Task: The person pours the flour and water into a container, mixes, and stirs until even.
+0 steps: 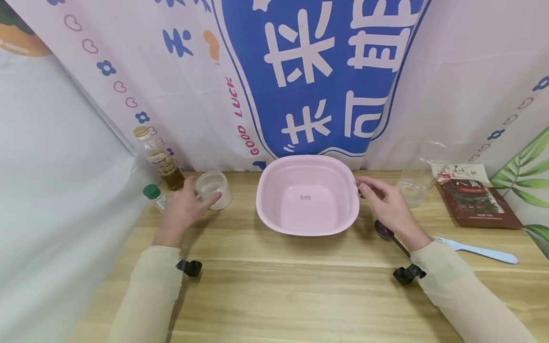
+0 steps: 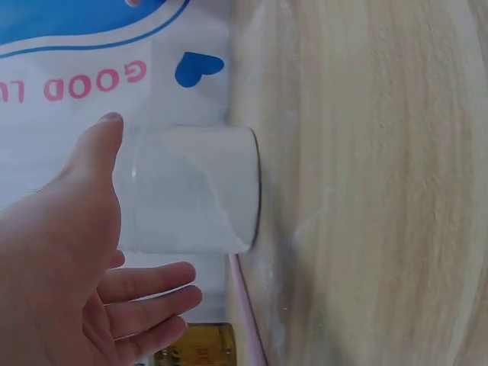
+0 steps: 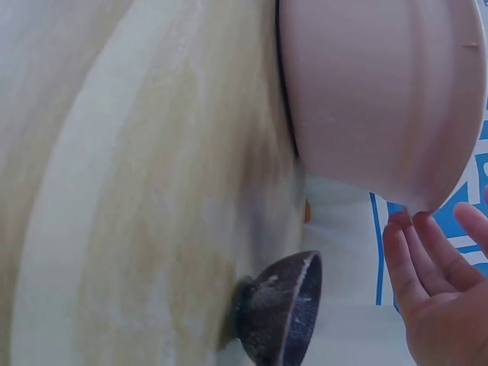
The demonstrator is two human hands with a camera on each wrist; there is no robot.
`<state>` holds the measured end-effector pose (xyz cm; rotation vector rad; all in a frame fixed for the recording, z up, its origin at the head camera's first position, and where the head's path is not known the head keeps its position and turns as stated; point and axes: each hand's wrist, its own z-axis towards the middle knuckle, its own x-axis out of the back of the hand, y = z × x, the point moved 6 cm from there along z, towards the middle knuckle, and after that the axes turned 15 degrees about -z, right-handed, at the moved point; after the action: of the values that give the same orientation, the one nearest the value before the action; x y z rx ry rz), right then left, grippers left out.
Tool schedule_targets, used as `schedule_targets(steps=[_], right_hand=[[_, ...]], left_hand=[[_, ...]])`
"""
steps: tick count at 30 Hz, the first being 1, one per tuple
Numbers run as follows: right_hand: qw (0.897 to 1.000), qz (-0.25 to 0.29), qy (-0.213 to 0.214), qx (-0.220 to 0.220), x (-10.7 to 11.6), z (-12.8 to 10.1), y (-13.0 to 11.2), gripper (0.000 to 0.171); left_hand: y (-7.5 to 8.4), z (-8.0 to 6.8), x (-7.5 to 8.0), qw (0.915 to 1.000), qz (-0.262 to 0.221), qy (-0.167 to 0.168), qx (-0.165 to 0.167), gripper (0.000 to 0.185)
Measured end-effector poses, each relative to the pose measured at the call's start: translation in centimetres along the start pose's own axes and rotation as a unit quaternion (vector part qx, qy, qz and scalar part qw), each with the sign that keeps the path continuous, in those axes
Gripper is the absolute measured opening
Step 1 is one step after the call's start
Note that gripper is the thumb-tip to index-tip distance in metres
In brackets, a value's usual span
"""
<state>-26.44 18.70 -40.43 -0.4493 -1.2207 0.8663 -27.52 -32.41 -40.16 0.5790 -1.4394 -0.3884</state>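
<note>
Left hand: the left hand reaches to the small clear jar on the left part of the counter; the thumb lies against the jar's wall, the other fingers are relaxed and spread, not closed around it.
Jar: it stands upright, mouth up, its long axis vertical; inside there is a white powder, sloped to one side in the left wrist view.
Right hand: the right hand is at the right rim of the pink basin; the fingers are loosely straight and touch or nearly touch the rim, I cannot tell which. They hold nothing.
Basin: it sits in the middle of the counter, opening up, near the curtain.
Spoon: a dark spoon lies just below the right hand, bowl toward the basin; the wrist hides its handle.
Hard to see: a clear cup at the right is almost invisible against the curtain; the green-capped bottle is partly hidden behind the left hand.
Others: oil bottle, red packet, pale blue fork.
</note>
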Motion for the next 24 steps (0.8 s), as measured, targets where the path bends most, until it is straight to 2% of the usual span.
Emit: schedule_targets(steps=[5,8,12,16,20,24], right_hand=[[1.0,0.005,-0.017,-0.016,-0.4,0.0,0.5,0.037],[0.999,-0.005,-0.026,-0.026,-0.6,-0.1,0.8,0.038],[0.999,0.004,-0.027,-0.024,-0.9,0.1,1.1,0.038],[0.999,0.016,-0.028,-0.025,-1.2,0.2,1.2,0.038],[0.998,0.02,-0.037,-0.039,-1.3,0.1,1.1,0.039],[0.997,0.026,-0.045,-0.051,-1.4,0.0,1.1,0.041]], left_hand=[[-0.5,1.0,-0.8,0.9999,-0.009,-0.011,-0.005,0.116],[-0.9,1.5,-1.4,0.9979,-0.059,-0.027,-0.005,0.112],[-1.5,2.3,-2.2,0.9883,-0.146,-0.043,-0.012,0.108],[-1.6,2.5,-2.5,0.9778,-0.203,-0.045,-0.026,0.105],[-1.5,2.4,-2.6,0.9712,-0.233,-0.048,-0.021,0.104],[-1.6,2.4,-2.7,0.9695,-0.241,-0.043,-0.016,0.102]])
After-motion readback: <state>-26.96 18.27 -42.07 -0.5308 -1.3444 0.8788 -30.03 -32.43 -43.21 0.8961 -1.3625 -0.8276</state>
